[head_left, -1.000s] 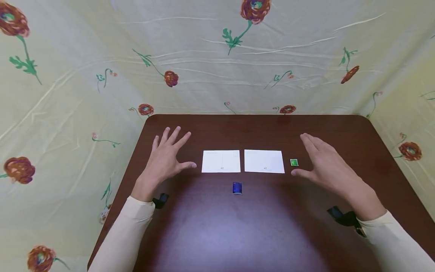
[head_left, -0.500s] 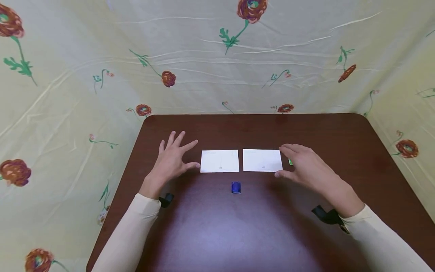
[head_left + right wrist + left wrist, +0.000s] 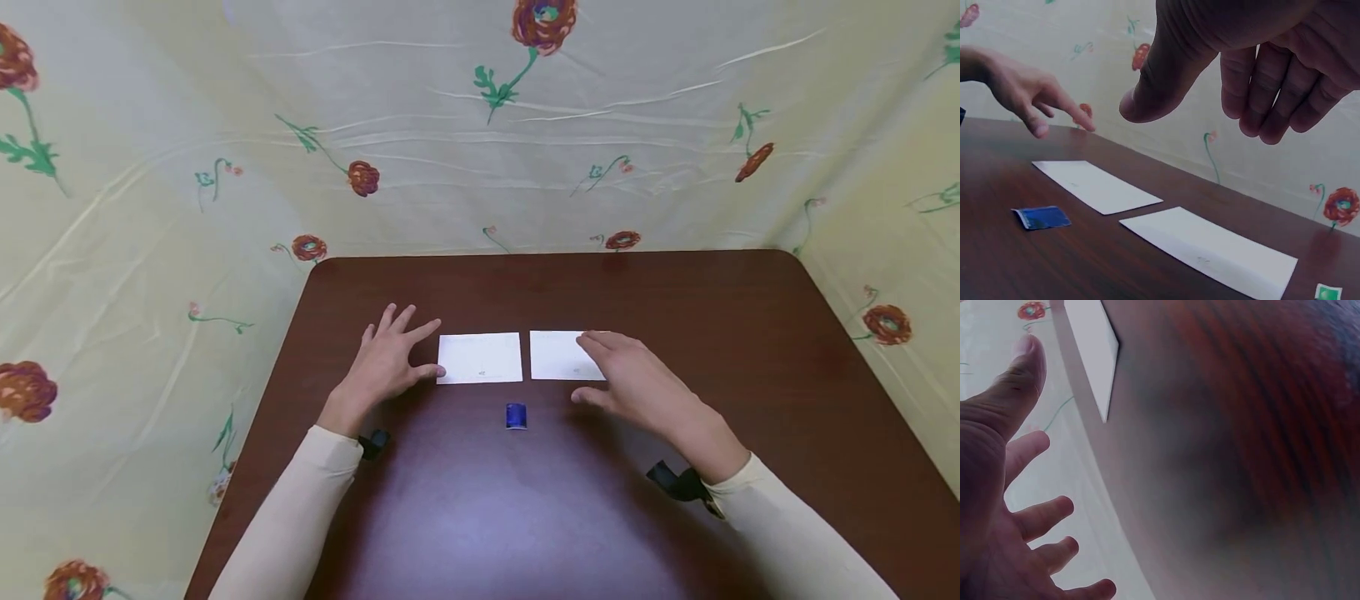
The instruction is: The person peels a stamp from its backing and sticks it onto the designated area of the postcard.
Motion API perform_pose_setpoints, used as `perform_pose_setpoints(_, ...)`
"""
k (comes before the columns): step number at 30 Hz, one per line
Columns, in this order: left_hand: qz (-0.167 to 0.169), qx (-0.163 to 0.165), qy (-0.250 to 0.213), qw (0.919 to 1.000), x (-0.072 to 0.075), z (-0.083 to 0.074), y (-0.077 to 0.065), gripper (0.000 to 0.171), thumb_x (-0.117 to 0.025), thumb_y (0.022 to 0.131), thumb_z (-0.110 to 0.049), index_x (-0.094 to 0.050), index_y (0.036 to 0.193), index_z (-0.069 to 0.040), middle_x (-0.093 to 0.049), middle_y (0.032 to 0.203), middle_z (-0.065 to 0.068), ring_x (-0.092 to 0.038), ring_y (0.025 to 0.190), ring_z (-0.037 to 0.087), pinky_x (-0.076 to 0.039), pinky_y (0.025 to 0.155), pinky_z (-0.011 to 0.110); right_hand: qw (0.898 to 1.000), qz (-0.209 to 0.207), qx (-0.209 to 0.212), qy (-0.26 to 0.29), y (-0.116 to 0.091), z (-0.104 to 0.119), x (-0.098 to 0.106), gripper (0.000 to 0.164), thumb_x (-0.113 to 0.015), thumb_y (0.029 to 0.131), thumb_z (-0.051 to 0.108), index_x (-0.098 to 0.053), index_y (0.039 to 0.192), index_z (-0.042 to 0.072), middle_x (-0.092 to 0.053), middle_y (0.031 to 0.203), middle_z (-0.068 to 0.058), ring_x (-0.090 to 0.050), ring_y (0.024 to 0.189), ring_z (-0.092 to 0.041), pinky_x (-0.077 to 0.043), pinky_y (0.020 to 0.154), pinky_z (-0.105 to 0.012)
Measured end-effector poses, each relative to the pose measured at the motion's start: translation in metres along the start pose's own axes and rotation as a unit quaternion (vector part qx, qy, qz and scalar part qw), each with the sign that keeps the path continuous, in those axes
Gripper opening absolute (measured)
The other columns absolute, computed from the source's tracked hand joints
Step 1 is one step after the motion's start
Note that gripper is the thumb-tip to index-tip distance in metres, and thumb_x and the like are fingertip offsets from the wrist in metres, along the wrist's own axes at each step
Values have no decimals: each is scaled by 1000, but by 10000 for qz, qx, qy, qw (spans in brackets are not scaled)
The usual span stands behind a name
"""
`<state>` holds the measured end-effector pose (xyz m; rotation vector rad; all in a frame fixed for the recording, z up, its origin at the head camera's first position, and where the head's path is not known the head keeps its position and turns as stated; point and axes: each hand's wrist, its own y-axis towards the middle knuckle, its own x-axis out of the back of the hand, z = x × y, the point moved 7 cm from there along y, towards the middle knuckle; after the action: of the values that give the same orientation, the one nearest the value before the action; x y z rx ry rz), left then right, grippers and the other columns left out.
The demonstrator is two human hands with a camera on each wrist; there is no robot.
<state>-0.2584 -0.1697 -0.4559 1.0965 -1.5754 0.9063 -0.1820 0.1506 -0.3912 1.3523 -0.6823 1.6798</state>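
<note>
Two white postcards lie side by side on the table, the left postcard [image 3: 480,358] and the right postcard [image 3: 558,357]. My left hand [image 3: 382,362] hovers with spread fingers at the left postcard's outer edge, holding nothing. My right hand [image 3: 637,379], fingers extended and thumb apart, hangs above the right postcard and covers its right part in the head view. Nearer to me lies a small blue stamp [image 3: 516,416], its edge curling up a little. A green stamp [image 3: 1329,292] shows beyond the right postcard in the right wrist view; in the head view my right hand hides it.
The dark brown table [image 3: 480,517] has rounded far corners. Flower-patterned sheeting [image 3: 420,108] hangs behind it and on both sides. A black strap [image 3: 678,482] sits at my right wrist, another dark strap [image 3: 373,444] at my left.
My right hand has moved left, from beside the green stamp to over the right postcard. The left hand has shifted slightly right and nearer to the left postcard. Both postcards and the blue stamp stay put.
</note>
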Motion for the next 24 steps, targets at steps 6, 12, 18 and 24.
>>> perform_pose_setpoints(6, 204, 50, -90, 9997, -10, 5, 0, 86, -76, 81, -59, -40, 154, -32, -24, 165, 17, -10, 153, 44, -21, 111, 74, 9999, 42, 138, 77, 9, 9, -18, 68, -83, 82, 31, -57, 136, -2, -63, 134, -18, -58, 127, -36, -44, 107, -50)
perform_pose_setpoints(12, 499, 79, -215, 9985, -21, 8, 4, 90, -74, 81, -60, -34, 157, -33, -20, 165, 18, -8, 152, 47, -24, 107, 76, 9995, 135, 272, 115, 16, 18, -35, 62, -81, 84, 28, -59, 134, -1, -65, 132, -17, -59, 125, -35, -45, 107, -48)
perform_pose_setpoints(18, 684, 160, -395, 9967, -28, 9, 6, 86, -73, 83, -58, -36, 156, -33, -18, 166, 18, -6, 152, 49, -22, 106, 78, 9986, 190, 502, 12, 22, 32, -48, 50, -79, 86, 26, -64, 127, 2, -71, 121, -11, -65, 115, -30, -48, 102, -46)
perform_pose_setpoints(24, 733, 151, -359, 9965, -29, 6, 8, 83, -73, 84, -58, -38, 155, -32, -20, 165, 20, -8, 151, 51, -20, 104, 81, 9970, 146, 755, -122, 27, 44, -61, 26, -77, 87, 23, -70, 107, 8, -72, 93, -2, -67, 90, -21, -53, 88, -43)
